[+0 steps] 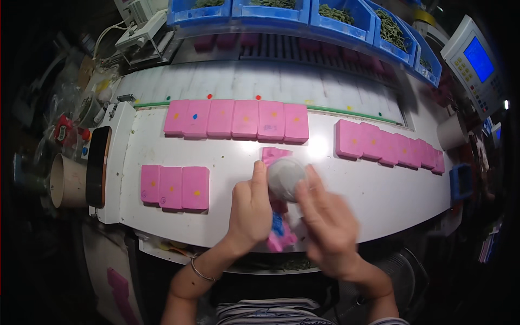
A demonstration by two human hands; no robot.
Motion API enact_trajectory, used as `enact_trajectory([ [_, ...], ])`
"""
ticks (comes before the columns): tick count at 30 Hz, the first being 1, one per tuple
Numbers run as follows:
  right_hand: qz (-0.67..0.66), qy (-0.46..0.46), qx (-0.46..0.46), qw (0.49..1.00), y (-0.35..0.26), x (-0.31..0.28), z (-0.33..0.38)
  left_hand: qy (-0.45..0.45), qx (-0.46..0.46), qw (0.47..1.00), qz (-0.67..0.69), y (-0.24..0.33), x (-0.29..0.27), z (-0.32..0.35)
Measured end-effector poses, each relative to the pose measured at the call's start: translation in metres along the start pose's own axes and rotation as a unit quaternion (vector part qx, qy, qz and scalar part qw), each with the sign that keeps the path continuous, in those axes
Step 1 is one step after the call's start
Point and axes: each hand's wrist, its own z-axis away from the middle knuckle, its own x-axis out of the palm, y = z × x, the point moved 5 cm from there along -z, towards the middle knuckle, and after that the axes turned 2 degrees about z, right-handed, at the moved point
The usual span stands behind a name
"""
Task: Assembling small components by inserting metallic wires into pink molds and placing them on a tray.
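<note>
Over the middle of the white worktop, a grey rounded object point(287, 177) is held between my hands; blur hides its exact kind. My left hand point(252, 208) is closed against its left side, thumb pointing up. My right hand point(327, 227), smeared by motion, presses its fingers along the right side. Just beyond the object lies a crumpled pink piece point(274, 155). Nearer me, below it, is another torn pink piece point(281, 242) with a blue patch point(278, 223).
Pink blocks stand in a back row point(233, 119), a right row point(379, 143) and a left group of three point(171, 187). Blue bins point(271, 15) of dried green strands hang above. A phone point(98, 167), a paper cup point(67, 181) and a blue-screened device point(476, 59) flank the worktop.
</note>
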Motion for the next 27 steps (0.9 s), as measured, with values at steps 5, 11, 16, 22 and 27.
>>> enact_trajectory([
  [5, -0.050, -0.034, 0.041, 0.997, 0.002, 0.001, -0.003, -0.009, 0.020, 1.000, 0.010, -0.002, 0.000, 0.001],
  [11, -0.084, 0.004, 0.081, 0.993, 0.001, -0.020, 0.009, 0.018, 0.045, 0.984, 0.170, -0.006, -0.008, 0.004],
  [16, 0.184, -0.006, -0.111, 0.977, -0.033, -0.001, 0.015, 0.073, 0.193, 0.978, 0.003, 0.003, -0.012, 0.011],
  [22, 0.083, 0.025, -0.018, 0.996, -0.021, -0.011, 0.022, 0.082, 0.166, 0.980, 0.070, -0.003, -0.017, 0.013],
  [27, 0.077, -0.090, -0.060, 0.991, -0.031, 0.000, 0.022, 0.066, 0.214, 0.974, 0.022, 0.006, -0.011, 0.016],
])
